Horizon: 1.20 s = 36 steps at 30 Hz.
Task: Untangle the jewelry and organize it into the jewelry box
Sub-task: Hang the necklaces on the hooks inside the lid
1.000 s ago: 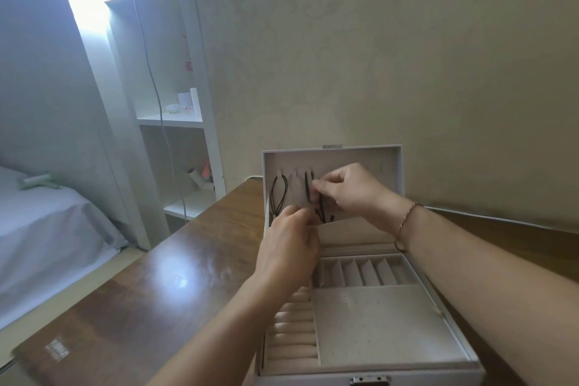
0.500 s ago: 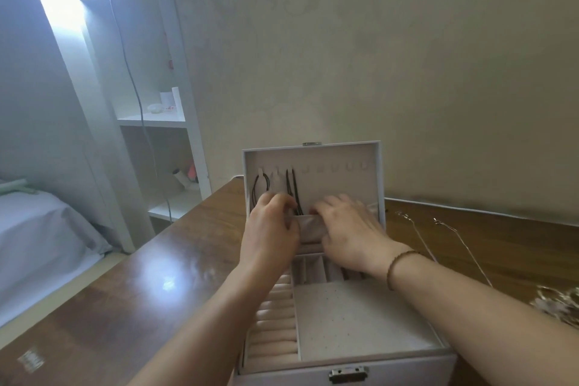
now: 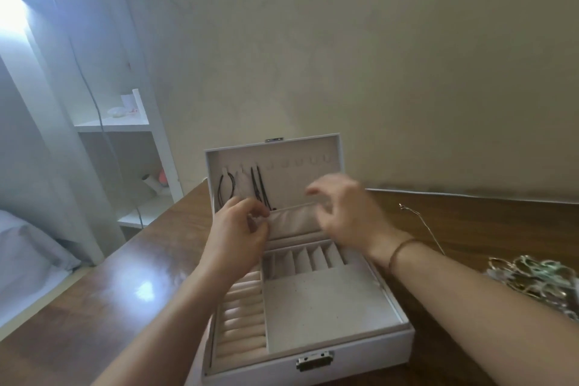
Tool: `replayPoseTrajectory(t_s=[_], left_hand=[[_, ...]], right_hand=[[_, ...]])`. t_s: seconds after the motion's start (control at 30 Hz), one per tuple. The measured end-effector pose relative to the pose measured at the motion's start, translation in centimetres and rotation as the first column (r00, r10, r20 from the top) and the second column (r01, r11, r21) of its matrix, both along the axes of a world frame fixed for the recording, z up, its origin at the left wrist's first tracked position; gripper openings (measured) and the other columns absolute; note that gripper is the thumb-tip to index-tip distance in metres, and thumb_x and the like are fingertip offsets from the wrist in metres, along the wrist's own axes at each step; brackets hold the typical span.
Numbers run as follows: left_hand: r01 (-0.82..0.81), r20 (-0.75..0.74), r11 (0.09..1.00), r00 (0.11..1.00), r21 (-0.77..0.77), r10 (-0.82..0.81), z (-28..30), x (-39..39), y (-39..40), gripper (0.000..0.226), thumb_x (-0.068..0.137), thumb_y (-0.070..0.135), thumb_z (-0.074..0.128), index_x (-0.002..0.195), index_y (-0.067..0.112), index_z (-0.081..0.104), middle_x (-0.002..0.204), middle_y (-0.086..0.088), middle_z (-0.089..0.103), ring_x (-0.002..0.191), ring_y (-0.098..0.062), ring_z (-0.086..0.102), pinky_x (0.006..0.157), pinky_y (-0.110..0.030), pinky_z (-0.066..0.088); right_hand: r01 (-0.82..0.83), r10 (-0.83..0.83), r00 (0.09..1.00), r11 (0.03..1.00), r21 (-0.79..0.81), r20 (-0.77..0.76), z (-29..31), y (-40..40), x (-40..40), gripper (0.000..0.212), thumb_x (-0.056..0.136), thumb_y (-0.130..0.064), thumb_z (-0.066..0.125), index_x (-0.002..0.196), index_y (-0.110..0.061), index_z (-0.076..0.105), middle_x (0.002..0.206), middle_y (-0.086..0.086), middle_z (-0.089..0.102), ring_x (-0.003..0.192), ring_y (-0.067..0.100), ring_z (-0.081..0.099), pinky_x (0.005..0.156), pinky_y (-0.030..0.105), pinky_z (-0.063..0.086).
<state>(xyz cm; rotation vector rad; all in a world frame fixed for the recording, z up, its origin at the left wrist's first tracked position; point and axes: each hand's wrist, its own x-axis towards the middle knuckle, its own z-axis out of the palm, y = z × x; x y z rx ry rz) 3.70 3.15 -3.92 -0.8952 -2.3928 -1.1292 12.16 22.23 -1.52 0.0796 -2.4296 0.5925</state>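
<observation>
Half a second back both hands were pressed on the pocket of the lid; now my right hand [image 3: 341,213] has lifted off, blurred and fingers spread in a released grip, holding nothing that I can see. The left hand [image 3: 238,226] stays at the left end of the lid pocket [image 3: 294,219], its grip pinched at the pocket's edge; whether a cord end sits between the fingers I cannot tell. Two black cord necklaces [image 3: 244,185] hang from hooks at the left of the upright lid of the jewelry box [image 3: 360,351], just below frame centre on the desk [image 3: 109,285]. I judge them stowed and the next piece due. At the right edge of the frame lie a thin chain [image 3: 423,222] and, lower, the tangled pile of jewelry [image 3: 532,279], still to be sorted.
</observation>
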Motion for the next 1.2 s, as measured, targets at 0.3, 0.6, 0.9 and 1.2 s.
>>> replayPoseTrajectory(t_s=[0.3,0.6,0.9,1.2], left_hand=[[0.169,0.002,0.986,0.986,-0.003,-0.169,0.7,3.3,-0.9,0.009,0.086,0.017,0.071,0.088,0.025,0.069,0.088,0.013,0.064,0.075,-0.009,0.062,0.072,-0.039,0.056],[0.302,-0.073,0.952,0.95,-0.045,-0.304,1.0,8.3,1.5,0.006,0.089,0.026,0.067,0.092,0.031,0.067,0.091,0.02,0.06,0.08,-0.005,0.059,0.07,-0.028,0.053],[0.376,0.062,0.916,0.927,-0.14,-0.371,-0.2,13.2,3.7,0.006,0.093,0.038,0.059,0.095,0.043,0.058,0.093,0.023,0.057,0.087,0.001,0.056,0.076,-0.021,0.052],[0.381,0.315,0.924,0.877,0.0,-0.362,0.0,17.4,9.2,0.024,0.097,0.04,0.056,0.106,0.022,0.068,0.092,0.009,0.066,0.082,-0.005,0.061,0.071,-0.017,0.052]], right_hand=[[0.39,-0.412,0.562,0.897,0.209,0.717,-2.0,9.5,7.5,0.026,0.084,-0.045,0.072,0.071,-0.025,0.064,0.075,-0.007,0.065,0.074,0.012,0.062,0.072,0.031,0.053],[0.492,-0.598,0.402,0.78,0.387,0.693,-3.7,5.3,10.4,0.021,0.096,-0.044,0.056,0.098,-0.024,0.058,0.106,-0.001,0.065,0.102,0.021,0.063,0.076,0.033,0.044],[0.464,-0.522,0.509,0.836,0.292,0.685,-4.9,5.1,11.6,0.018,0.102,-0.021,0.043,0.104,-0.018,0.06,0.098,-0.003,0.059,0.089,0.016,0.059,0.074,0.029,0.047],[0.187,0.062,0.978,0.157,-0.97,0.199,-2.3,4.1,14.3,0.007,0.099,-0.006,0.051,0.101,-0.008,0.057,0.068,0.009,0.064,0.059,0.019,0.061,0.054,0.03,0.05]])
